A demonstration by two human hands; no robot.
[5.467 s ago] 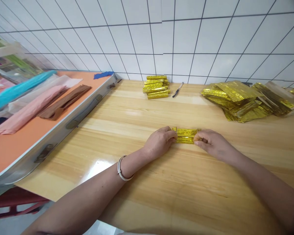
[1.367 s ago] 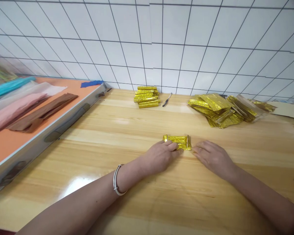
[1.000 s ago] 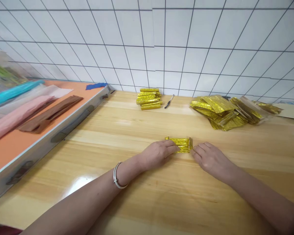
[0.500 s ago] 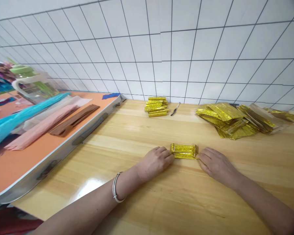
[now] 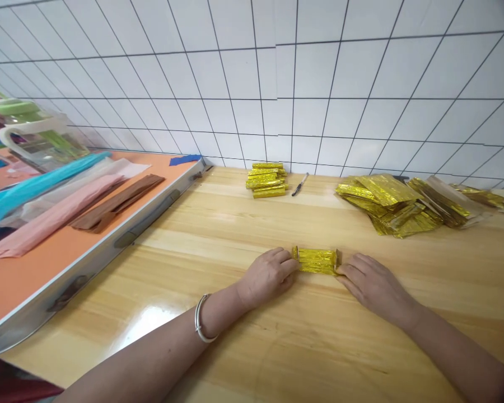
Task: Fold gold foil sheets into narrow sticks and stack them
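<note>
Folding looks partway: the left hand and right hand pinch opposite ends of a gold foil piece mid tabletop, end flaps raised, narrow bundles seemingly finished beyond, wider sheets far right seemingly left.

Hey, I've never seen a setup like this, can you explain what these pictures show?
No machine here: you see a person's bare left hand and right hand. Every picture comes from one camera on that person's head, looking forward and down. On the wooden table lie a gold stack, a pen and a loose gold heap. Between the hands is a shiny gold piece, one hand at each end; how firmly they hold it isn't clear. Further left, an orange surface carries coloured sheets.
</note>
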